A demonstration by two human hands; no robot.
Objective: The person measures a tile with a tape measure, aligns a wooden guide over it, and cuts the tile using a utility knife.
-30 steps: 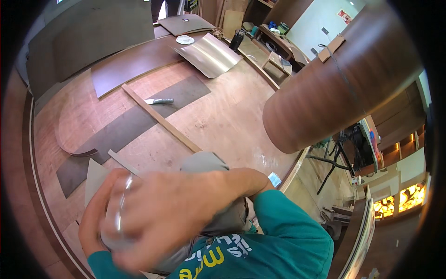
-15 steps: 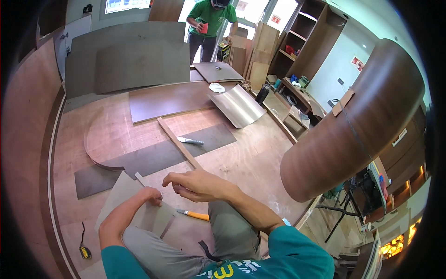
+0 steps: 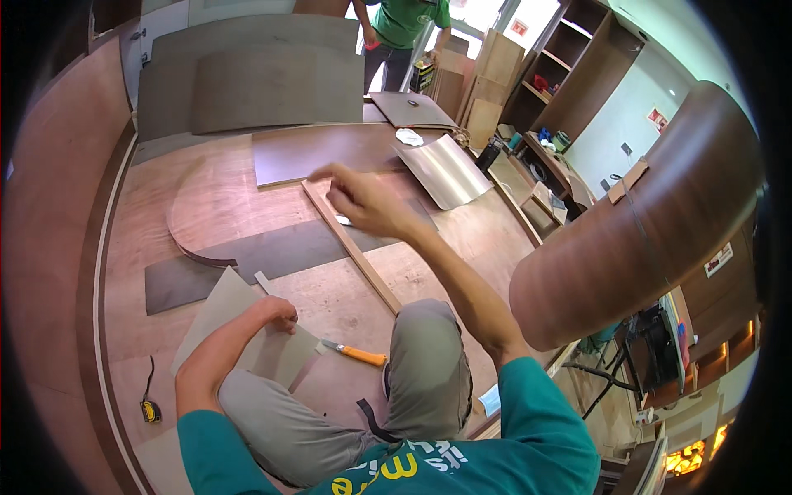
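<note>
My left hand (image 3: 280, 315) rests on a light grey thin sheet (image 3: 219, 309) in front of my lap. Its fingers are curled in, and whatever they may hold is hidden. A short pale strip (image 3: 262, 282) sticks out past the sheet's edge just beyond that hand. My right hand (image 3: 363, 202) is raised over the board, slightly blurred, its fingers loosely bent and apart with nothing seen in them. Beneath it lie a long wooden batten (image 3: 363, 268) and a dark grey panel strip (image 3: 280, 253). An orange-handled knife (image 3: 363, 355) lies between the sheet and my right knee.
A tape measure (image 3: 150, 411) lies at the left. A curved dark strip (image 3: 206, 259) and a shiny metallic sheet (image 3: 445, 171) lie farther off. A large rolled brown sheet (image 3: 635, 231) stands at the right. A co-worker in a green shirt (image 3: 406, 29) stands beyond stacked grey panels (image 3: 247, 78).
My right hand has reached forward, from near my knees to over the batten. My left hand stays on the sheet. The view has shifted slightly.
</note>
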